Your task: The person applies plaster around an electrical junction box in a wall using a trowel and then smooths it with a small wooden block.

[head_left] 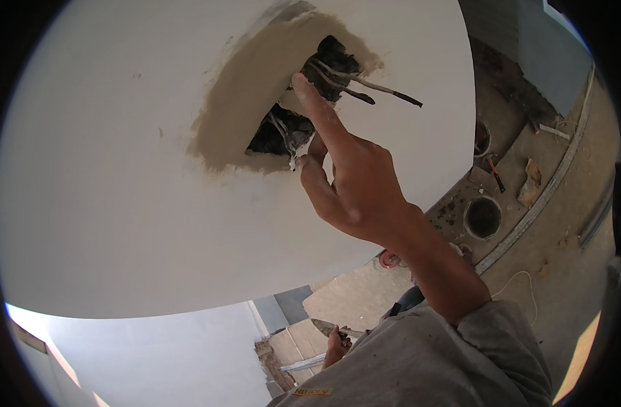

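My right hand [356,186] reaches up to a white wall panel [113,203], index finger extended onto beige filler [222,102] between two rough, dark holes. Its thumb is apart from the index, beside white-smeared wire ends [283,136] at the lower hole; I cannot tell whether they touch. My other fingers are bent and partly hidden. Two longer, dark-tipped wires [385,88] stick out of the upper hole [331,51]. Low in the picture my left hand [336,349] is closed on a pointed trowel [327,329], beside my grey shirt.
Below and right, the dusty floor [561,237] holds a bucket [482,217], a second container, an orange-handled tool [495,173], scraps, a thin cord [527,285] and a long metal strip [541,207]. A grey board [548,61] stands at upper right.
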### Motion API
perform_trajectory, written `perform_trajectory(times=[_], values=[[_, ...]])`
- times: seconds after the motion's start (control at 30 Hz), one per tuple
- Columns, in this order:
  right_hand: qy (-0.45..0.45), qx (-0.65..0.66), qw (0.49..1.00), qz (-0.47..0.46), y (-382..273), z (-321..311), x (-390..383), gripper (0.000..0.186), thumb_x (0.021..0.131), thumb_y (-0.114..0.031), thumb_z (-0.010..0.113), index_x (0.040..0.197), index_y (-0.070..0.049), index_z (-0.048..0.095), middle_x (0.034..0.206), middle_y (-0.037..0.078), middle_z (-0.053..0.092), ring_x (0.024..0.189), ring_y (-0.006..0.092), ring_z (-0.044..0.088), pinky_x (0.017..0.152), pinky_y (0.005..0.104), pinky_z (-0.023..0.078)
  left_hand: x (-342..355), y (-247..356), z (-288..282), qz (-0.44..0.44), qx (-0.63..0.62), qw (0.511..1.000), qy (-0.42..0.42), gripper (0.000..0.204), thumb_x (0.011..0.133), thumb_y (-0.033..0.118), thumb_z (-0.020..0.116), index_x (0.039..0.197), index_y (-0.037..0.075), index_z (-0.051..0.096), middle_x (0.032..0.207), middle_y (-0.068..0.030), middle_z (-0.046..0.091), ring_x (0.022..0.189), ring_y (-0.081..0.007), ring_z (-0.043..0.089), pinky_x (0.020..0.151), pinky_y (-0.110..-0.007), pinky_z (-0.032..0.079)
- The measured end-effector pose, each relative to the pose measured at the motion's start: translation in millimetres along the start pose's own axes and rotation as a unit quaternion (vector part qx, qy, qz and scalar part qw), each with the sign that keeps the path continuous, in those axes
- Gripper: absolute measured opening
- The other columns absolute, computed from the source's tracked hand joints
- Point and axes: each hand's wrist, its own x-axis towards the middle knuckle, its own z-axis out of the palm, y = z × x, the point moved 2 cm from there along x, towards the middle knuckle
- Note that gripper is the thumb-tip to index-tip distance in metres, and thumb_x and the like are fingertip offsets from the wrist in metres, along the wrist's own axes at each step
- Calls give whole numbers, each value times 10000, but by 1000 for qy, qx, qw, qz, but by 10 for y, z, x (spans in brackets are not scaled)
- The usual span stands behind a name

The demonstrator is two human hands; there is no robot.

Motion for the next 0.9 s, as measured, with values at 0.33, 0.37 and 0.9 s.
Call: perform_trajectory(times=[0.33, 0.37, 0.9], values=[[-18, 213, 977, -1, -15, -337, -202, 442, 866, -59, 599, 1284, 18, 476, 741, 53, 614, 540, 80, 515, 508, 245, 406, 97, -73, -57, -6, -23, 999, -30, 452, 1035, 478, 406, 1089, 99, 646, 771, -5, 559, 520, -127, 352, 475, -289, 320], [-88, 267, 959, 15, 95, -501, -342, 359, 886, -86, 607, 1217, 28, 525, 741, 62, 622, 550, 82, 534, 503, 235, 413, 76, -89, -85, -4, -26, 999, -43, 453, 1034, 480, 408, 1091, 99, 646, 772, -7, 558, 523, -127, 354, 477, -287, 320], [-236, -109, 927, 269, 1302, -107, -1767, 617, 842, -22, 606, 1431, -94, 436, 1145, 159, 586, 871, 317, 641, 743, 447, 516, -338, 61, 4, 9, -2, 999, 42, 430, 1039, 439, 415, 1059, 83, 655, 730, -5, 559, 523, -125, 374, 488, -287, 336]])
